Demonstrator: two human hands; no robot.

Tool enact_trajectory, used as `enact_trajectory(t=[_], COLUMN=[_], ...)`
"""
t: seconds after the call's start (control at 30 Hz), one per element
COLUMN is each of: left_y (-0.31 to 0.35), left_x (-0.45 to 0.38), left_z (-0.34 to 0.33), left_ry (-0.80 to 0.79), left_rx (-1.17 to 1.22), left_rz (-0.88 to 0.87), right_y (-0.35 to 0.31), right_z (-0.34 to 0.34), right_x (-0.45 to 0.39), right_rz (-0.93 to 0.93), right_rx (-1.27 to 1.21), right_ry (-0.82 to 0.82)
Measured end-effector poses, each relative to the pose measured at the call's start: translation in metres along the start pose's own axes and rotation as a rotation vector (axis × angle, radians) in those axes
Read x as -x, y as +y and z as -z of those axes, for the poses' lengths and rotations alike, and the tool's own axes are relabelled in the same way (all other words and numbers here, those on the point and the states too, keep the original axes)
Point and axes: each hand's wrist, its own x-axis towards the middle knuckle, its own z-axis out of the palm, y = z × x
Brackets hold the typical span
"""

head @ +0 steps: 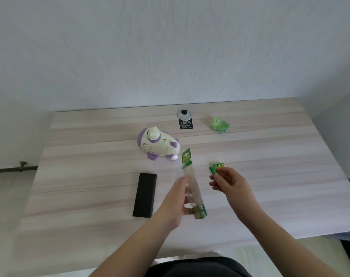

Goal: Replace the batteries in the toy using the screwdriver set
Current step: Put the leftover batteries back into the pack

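Head view, left to right: a black screwdriver case (144, 194) lies lengthwise on the pale wooden table (280, 176), its long axis running away from the person, just left of the left hand (177, 202), which grips a clear battery pack sleeve (192, 188) with cells in its near end. Beyond both hands, slightly left, the white-and-purple toy (158, 145) sits unopened, nearer the left hand. Farther right, the right hand (229, 181), fingers curled, pinches at loose green batteries (216, 167) on the table.
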Motion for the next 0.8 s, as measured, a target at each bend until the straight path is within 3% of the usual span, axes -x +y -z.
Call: enact_trajectory(t=[0.2, 0.37, 0.5, 0.8], left_y=[0.062, 0.110, 0.138, 0.174], left_x=[0.068, 0.103, 0.117, 0.144], left_z=[0.013, 0.027, 0.035, 0.038], left_ry=[-0.189, -0.149, -0.082, -0.110], left_rx=[0.068, -0.087, -0.190, -0.216], left_rz=[-0.225, -0.443, -0.507, -0.525], right_y=[-0.066, -0.113, -0.151, -0.194], right_z=[-0.027, -0.044, -0.055, -0.070], right_x=[0.037, 0.064, 0.081, 0.099], right_rz=[0.159, 0.323, 0.449, 0.767], right_rx=[-0.105, -0.136, -0.138, 0.296], right_ry=[-0.034, -0.075, -0.100, 0.012])
